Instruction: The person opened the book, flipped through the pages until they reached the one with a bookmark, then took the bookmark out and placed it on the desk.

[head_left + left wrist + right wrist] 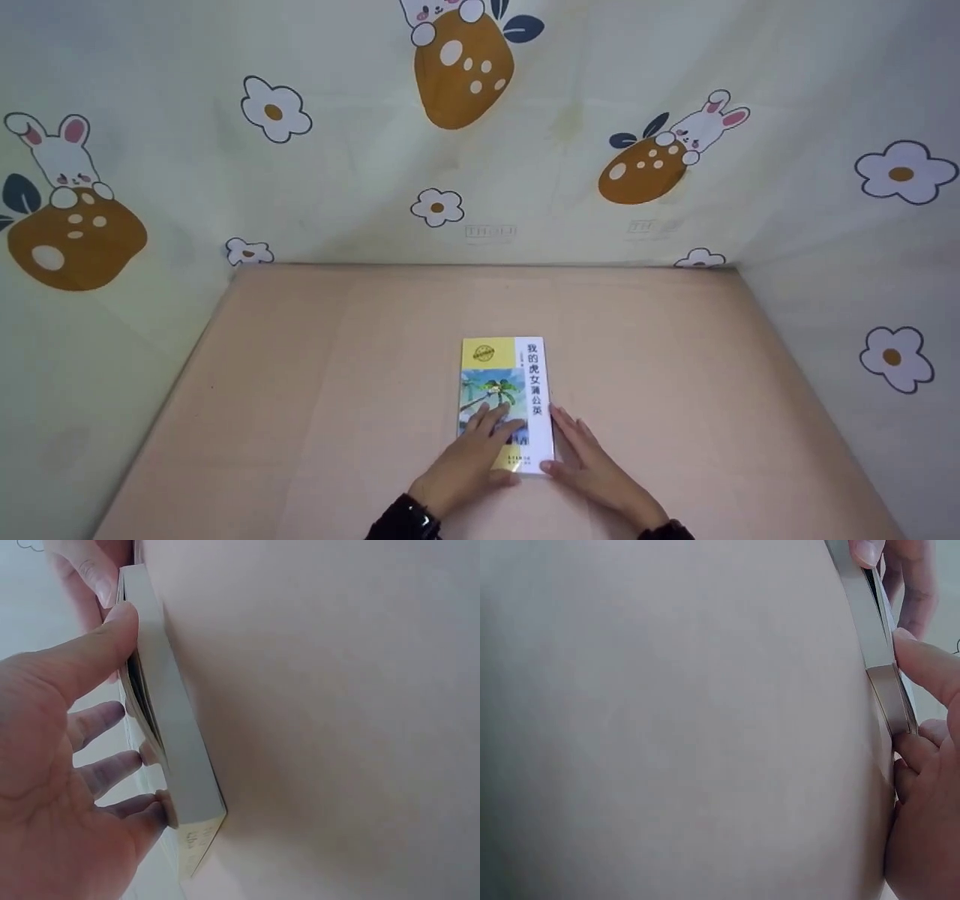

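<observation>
We've got the book [507, 397] flat on the surface [300, 420], near edge, centre. Our left hand [469, 461] rests on the cover w/ fingers straight; right hand [596, 469] lies along its right side, thumb at the corner.

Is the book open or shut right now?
Mostly shut: the book lies flat, cover up, but the left wrist view shows its cover lifting slightly at the thumb.

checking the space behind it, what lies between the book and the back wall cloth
Nothing: in the head view only bare tan tabletop runs from the book to the bunny-print cloth.
</observation>
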The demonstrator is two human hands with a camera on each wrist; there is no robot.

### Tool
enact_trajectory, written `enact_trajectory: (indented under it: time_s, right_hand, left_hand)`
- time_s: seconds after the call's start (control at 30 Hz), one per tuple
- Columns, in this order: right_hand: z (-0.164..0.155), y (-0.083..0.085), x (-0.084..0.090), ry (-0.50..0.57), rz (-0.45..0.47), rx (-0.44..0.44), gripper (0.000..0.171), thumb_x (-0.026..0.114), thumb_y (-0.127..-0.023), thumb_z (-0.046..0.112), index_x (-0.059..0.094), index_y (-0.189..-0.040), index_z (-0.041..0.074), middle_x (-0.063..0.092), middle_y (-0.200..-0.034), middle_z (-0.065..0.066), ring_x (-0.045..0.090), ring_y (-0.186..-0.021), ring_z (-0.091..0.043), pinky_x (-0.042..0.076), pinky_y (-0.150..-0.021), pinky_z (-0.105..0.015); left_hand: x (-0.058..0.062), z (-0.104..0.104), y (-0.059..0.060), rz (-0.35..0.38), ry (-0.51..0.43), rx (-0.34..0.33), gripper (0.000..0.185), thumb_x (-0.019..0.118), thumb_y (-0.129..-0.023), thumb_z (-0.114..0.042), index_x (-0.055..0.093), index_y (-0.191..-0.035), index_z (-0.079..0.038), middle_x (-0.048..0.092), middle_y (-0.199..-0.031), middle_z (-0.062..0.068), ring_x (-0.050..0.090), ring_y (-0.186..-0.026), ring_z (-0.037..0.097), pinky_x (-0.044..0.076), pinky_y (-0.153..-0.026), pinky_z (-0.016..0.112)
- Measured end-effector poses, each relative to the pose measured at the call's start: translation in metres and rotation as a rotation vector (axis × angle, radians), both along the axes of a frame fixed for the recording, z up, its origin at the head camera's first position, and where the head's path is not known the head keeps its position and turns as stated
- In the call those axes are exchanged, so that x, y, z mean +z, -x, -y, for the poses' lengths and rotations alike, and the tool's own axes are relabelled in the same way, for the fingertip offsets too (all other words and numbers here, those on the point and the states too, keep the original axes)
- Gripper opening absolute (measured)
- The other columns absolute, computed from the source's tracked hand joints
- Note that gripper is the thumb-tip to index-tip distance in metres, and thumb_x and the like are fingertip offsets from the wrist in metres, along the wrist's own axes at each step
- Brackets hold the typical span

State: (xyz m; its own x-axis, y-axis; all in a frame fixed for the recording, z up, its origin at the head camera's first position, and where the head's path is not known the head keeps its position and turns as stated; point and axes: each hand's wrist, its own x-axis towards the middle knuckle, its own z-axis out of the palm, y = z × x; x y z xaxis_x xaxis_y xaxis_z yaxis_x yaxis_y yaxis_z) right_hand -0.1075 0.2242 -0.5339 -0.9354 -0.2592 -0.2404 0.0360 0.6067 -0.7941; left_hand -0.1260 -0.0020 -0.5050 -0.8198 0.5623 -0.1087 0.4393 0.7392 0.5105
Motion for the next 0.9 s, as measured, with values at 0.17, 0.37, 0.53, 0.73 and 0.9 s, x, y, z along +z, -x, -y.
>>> enact_trajectory:
  time_s: [0.17, 0.37, 0.53, 0.73, 0.9]
  right_hand:
    - [0.000, 0.001, -0.001, -0.004, -0.022, -0.006, 0.083, 0.062, -0.084, 0.048, 0.015, -0.150, 0.027, 0.013, -0.157, -0.008, -0.005, -0.140, -0.046, 0.004, -0.103, -0.073]
    - [0.001, 0.000, 0.000, 0.030, -0.079, 0.043, 0.100, 0.073, -0.076, 0.045, 0.013, -0.150, 0.017, 0.013, -0.156, -0.014, -0.004, -0.139, -0.048, 0.005, -0.106, -0.069]
    - [0.000, -0.001, -0.001, 0.049, -0.083, 0.046, 0.100, 0.073, -0.076, 0.043, 0.013, -0.150, 0.014, 0.013, -0.155, -0.016, -0.004, -0.139, -0.048, 0.003, -0.105, -0.069]
    - [0.001, -0.001, -0.004, 0.071, -0.097, 0.054, 0.096, 0.072, -0.077, 0.041, 0.016, -0.150, 0.011, 0.013, -0.155, -0.017, -0.005, -0.139, -0.049, 0.001, -0.105, -0.069]
    - [0.002, 0.000, -0.004, 0.081, -0.122, 0.062, 0.093, 0.072, -0.079, 0.039, 0.019, -0.148, 0.006, 0.015, -0.155, -0.018, -0.004, -0.138, -0.049, 0.002, -0.106, -0.068]
  left_hand:
    - [0.002, 0.002, 0.004, 0.029, -0.046, -0.020, 0.070, 0.068, -0.080, -0.039, 0.040, -0.141, -0.020, 0.028, -0.151, 0.010, 0.020, -0.140, 0.039, 0.036, -0.105, 0.050]
    - [0.004, 0.006, 0.007, 0.084, -0.101, -0.018, 0.070, 0.070, -0.080, -0.034, 0.038, -0.141, -0.020, 0.026, -0.152, 0.008, 0.017, -0.141, 0.038, 0.031, -0.108, 0.053]
    - [0.005, 0.008, 0.007, 0.112, -0.126, -0.016, 0.072, 0.070, -0.080, -0.033, 0.036, -0.143, -0.021, 0.026, -0.152, 0.006, 0.017, -0.142, 0.036, 0.029, -0.108, 0.053]
    - [0.005, 0.011, 0.008, 0.142, -0.144, 0.000, 0.073, 0.072, -0.078, -0.030, 0.037, -0.142, -0.024, 0.026, -0.153, 0.004, 0.017, -0.142, 0.035, 0.028, -0.109, 0.053]
    - [0.005, 0.013, 0.008, 0.161, -0.158, -0.002, 0.071, 0.070, -0.080, -0.030, 0.037, -0.142, -0.027, 0.024, -0.154, 0.004, 0.016, -0.142, 0.035, 0.027, -0.109, 0.054]
